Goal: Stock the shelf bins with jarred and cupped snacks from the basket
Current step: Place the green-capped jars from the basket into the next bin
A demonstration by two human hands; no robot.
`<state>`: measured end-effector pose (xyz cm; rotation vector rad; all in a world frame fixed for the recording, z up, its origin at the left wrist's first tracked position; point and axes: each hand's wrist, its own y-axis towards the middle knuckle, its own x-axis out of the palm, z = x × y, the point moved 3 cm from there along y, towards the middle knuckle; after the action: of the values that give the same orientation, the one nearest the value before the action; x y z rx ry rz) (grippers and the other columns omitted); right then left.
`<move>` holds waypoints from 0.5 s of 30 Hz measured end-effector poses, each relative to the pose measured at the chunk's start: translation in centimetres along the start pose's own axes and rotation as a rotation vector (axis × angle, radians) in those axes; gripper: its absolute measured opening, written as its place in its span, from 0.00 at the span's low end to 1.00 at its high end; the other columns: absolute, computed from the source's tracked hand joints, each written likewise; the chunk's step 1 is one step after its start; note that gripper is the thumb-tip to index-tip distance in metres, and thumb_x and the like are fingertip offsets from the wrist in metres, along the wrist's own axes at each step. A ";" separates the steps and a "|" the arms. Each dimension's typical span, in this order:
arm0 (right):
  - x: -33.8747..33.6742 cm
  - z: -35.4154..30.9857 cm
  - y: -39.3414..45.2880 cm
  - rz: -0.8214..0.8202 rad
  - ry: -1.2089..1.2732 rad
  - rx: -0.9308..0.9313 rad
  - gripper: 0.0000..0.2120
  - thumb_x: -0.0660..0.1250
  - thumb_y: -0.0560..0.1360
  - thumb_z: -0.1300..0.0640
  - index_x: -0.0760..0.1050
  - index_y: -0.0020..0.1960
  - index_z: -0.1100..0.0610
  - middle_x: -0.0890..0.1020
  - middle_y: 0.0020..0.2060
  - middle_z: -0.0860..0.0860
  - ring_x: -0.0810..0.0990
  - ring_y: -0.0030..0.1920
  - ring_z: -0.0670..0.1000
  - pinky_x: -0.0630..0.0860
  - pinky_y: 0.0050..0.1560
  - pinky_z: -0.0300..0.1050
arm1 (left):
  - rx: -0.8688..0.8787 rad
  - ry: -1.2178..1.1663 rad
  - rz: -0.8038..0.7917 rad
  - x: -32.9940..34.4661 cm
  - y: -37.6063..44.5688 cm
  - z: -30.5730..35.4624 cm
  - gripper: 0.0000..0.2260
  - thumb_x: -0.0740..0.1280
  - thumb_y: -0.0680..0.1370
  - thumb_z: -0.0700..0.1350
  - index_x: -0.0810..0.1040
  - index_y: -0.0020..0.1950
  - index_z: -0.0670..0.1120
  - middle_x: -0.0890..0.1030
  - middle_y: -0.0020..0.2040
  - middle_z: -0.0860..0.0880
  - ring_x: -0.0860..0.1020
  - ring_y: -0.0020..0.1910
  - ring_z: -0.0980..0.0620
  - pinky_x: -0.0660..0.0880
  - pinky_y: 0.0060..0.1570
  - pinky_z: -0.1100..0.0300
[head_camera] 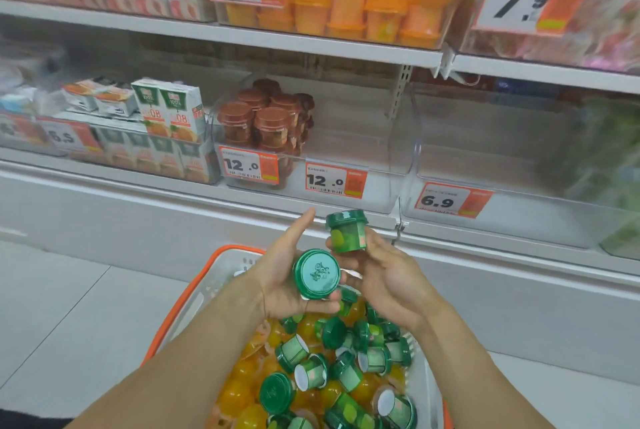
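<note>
Nearest, the white plastic basket with an orange rim (194,293) sits low in front, heaped with green-lidded jars and clear cups of yellow fruit (242,390). Above it the left hand (284,276) cradles one green-lidded jar (317,274) on its side, lid facing up at the camera, thumb under it and forefinger stretched straight. Just beside it the right hand (384,276) pinches a second green-lidded jar (347,231) upright at its fingertips. Beyond, the clear plastic shelf bin (391,151) holds brown-lidded jars (263,120) on its left side, the right side bare behind a 12.0 price tag (335,180). To do this well, I judge both jars should go into that bare side, lids up, set at the back first and rowed forward
</note>
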<state>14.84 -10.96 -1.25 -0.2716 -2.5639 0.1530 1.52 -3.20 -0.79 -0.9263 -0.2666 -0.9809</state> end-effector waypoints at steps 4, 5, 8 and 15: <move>0.5 -0.6 -0.1 -0.004 -0.043 -0.031 0.19 0.52 0.85 0.55 0.72 0.70 0.60 0.83 0.53 0.60 0.79 0.45 0.52 0.76 0.53 0.52 | 0.016 0.030 0.034 1.3 -0.4 0.6 0.34 0.70 0.67 0.70 0.83 0.49 0.37 0.80 0.43 0.40 0.78 0.35 0.43 0.80 0.41 0.48; 0.4 -0.8 -0.1 0.019 -0.067 -0.045 0.18 0.53 0.85 0.56 0.72 0.70 0.60 0.82 0.57 0.62 0.80 0.47 0.53 0.76 0.53 0.51 | 0.029 0.027 0.046 1.6 -0.6 0.7 0.31 0.73 0.67 0.66 0.82 0.49 0.38 0.80 0.43 0.40 0.78 0.35 0.43 0.80 0.41 0.48; 0.1 -2.2 0.0 0.152 -0.232 -0.131 0.15 0.55 0.85 0.58 0.75 0.66 0.57 0.83 0.59 0.57 0.80 0.54 0.56 0.76 0.52 0.51 | 0.090 0.041 0.123 2.1 -1.1 1.4 0.27 0.75 0.66 0.60 0.80 0.50 0.38 0.80 0.42 0.39 0.77 0.35 0.43 0.80 0.42 0.48; 3.7 -9.4 0.0 0.255 -0.891 -0.331 0.18 0.72 0.71 0.41 0.77 0.59 0.43 0.82 0.52 0.44 0.83 0.47 0.45 0.79 0.44 0.38 | 0.303 0.281 0.330 3.8 -2.6 6.0 0.26 0.77 0.64 0.59 0.82 0.55 0.44 0.82 0.40 0.42 0.79 0.35 0.45 0.79 0.39 0.52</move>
<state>16.86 -9.60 8.58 -0.8080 -3.4253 -0.0881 2.76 -1.43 6.41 -0.5258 -0.0196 -0.7284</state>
